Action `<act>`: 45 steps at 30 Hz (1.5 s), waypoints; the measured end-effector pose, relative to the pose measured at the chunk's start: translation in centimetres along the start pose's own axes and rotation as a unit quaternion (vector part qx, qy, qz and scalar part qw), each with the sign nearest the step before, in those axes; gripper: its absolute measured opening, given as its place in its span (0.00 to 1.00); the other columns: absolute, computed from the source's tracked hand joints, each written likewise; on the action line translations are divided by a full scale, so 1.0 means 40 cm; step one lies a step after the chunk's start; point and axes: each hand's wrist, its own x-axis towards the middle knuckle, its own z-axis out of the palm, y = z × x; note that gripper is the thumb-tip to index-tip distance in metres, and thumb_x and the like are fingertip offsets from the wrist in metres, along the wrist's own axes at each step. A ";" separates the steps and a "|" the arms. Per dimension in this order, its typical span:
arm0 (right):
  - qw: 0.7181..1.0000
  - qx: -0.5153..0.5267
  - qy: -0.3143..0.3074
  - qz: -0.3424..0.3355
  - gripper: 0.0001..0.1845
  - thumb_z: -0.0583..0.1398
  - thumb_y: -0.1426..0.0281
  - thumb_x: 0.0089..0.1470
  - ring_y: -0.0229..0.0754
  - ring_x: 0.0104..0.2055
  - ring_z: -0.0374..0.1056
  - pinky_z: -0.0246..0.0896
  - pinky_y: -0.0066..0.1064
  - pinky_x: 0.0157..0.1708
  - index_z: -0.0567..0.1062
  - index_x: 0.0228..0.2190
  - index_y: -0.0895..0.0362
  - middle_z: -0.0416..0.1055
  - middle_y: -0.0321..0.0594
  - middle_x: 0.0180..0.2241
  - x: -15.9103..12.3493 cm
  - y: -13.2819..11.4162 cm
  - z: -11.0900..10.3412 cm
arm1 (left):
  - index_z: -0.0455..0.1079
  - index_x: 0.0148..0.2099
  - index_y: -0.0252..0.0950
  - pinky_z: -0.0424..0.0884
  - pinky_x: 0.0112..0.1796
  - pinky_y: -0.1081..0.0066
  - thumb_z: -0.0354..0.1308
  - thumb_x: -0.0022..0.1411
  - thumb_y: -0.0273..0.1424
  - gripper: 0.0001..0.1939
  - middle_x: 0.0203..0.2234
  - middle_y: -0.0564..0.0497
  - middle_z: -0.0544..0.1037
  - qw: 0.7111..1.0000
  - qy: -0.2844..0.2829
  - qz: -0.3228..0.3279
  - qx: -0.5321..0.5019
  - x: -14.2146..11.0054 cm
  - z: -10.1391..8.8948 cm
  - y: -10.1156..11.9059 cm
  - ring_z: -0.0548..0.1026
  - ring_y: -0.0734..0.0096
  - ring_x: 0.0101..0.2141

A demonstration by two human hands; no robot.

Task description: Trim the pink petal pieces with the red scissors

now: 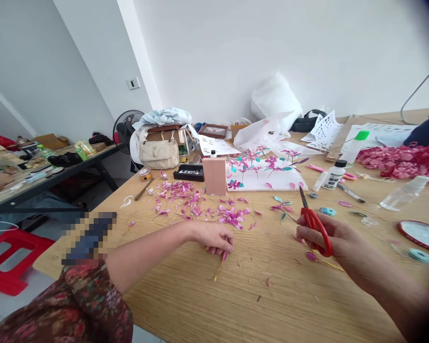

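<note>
Low over the middle of the wooden table, my left hand is closed, its fingertips pinched on a small pink artificial flower. The flower's thin yellow stem points down toward the table's front; its upper part is hidden by my fingers. To the right, my right hand grips red-handled scissors, blades pointing up and away. Another dark pink bud with a yellow stem lies just below that hand. Loose pink petals are scattered beyond my left hand.
A wooden block stands behind the petals, beside finished pink flowers. On the right are a black-capped bottle, a clear spray bottle, a red-rimmed round dish and teal tape. A red stool stands left.
</note>
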 end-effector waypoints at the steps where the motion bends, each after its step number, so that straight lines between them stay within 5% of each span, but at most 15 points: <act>1: 0.999 0.017 -0.024 0.029 0.09 0.64 0.63 0.42 0.42 0.20 0.65 0.58 0.29 0.17 0.75 0.23 0.57 0.71 0.42 0.19 0.001 0.006 -0.003 | 0.69 0.27 0.38 0.58 0.18 0.77 0.53 0.53 0.29 0.05 0.15 0.55 0.71 1.000 0.011 0.007 0.009 -0.001 -0.005 0.002 0.66 0.76 0.15; 5: 0.988 0.099 0.001 0.122 0.13 0.67 0.61 0.38 0.39 0.23 0.63 0.55 0.28 0.19 0.74 0.26 0.56 0.69 0.39 0.22 0.005 0.018 -0.025 | 0.70 0.34 0.37 0.61 0.21 0.77 0.52 0.54 0.27 0.06 0.17 0.56 0.69 0.991 0.110 0.050 0.057 -0.009 -0.037 0.010 0.67 0.76 0.18; 9: 0.977 0.157 0.102 0.098 0.10 0.67 0.65 0.40 0.35 0.22 0.58 0.53 0.28 0.21 0.73 0.25 0.55 0.65 0.34 0.21 0.004 0.011 -0.057 | 0.72 0.32 0.37 0.64 0.35 0.71 0.53 0.54 0.26 0.06 0.27 0.50 0.72 0.955 0.232 0.129 0.129 0.004 -0.040 0.009 0.69 0.69 0.32; 13: 0.963 0.225 0.139 0.044 0.09 0.67 0.68 0.41 0.35 0.23 0.58 0.53 0.30 0.23 0.71 0.23 0.55 0.64 0.33 0.22 0.005 0.014 -0.078 | 0.74 0.34 0.40 0.59 0.46 0.66 0.56 0.54 0.27 0.07 0.34 0.47 0.73 0.923 0.262 0.211 0.188 0.033 -0.021 0.008 0.67 0.63 0.42; 17: 0.967 0.207 0.144 0.036 0.10 0.67 0.67 0.42 0.37 0.23 0.58 0.53 0.31 0.22 0.71 0.24 0.55 0.65 0.35 0.23 0.010 0.029 -0.085 | 0.74 0.35 0.40 0.59 0.46 0.66 0.55 0.55 0.29 0.07 0.34 0.46 0.73 0.905 0.281 0.239 0.215 0.067 -0.039 0.029 0.67 0.62 0.41; 27: 0.971 0.150 0.188 0.005 0.13 0.65 0.62 0.43 0.37 0.24 0.59 0.55 0.28 0.24 0.71 0.28 0.55 0.65 0.32 0.21 0.001 0.040 -0.086 | 0.73 0.31 0.35 0.61 0.45 0.65 0.54 0.53 0.22 0.07 0.32 0.48 0.74 0.909 0.331 0.161 0.196 0.232 -0.142 0.117 0.69 0.65 0.38; 30: 0.976 0.132 0.174 0.012 0.13 0.65 0.61 0.43 0.37 0.24 0.60 0.56 0.27 0.23 0.70 0.28 0.55 0.66 0.32 0.20 -0.004 0.030 -0.079 | 0.71 0.35 0.32 0.64 0.45 0.61 0.55 0.57 0.28 0.05 0.35 0.48 0.74 0.926 0.315 0.119 0.173 0.290 -0.156 0.136 0.70 0.66 0.40; 37: 0.978 0.122 0.168 0.018 0.15 0.64 0.60 0.44 0.38 0.24 0.62 0.58 0.28 0.22 0.70 0.30 0.57 0.67 0.34 0.21 -0.012 0.030 -0.081 | 0.66 0.47 0.32 0.72 0.36 0.64 0.52 0.61 0.35 0.14 0.40 0.47 0.72 0.967 0.244 0.037 0.058 0.384 -0.141 0.158 0.72 0.69 0.36; 45: 0.978 0.133 0.158 0.020 0.18 0.64 0.58 0.43 0.37 0.25 0.61 0.58 0.26 0.23 0.71 0.32 0.56 0.67 0.33 0.22 -0.008 0.038 -0.075 | 0.64 0.49 0.32 0.72 0.37 0.63 0.51 0.62 0.35 0.16 0.41 0.46 0.71 0.969 0.243 0.014 -0.036 0.420 -0.121 0.169 0.72 0.69 0.37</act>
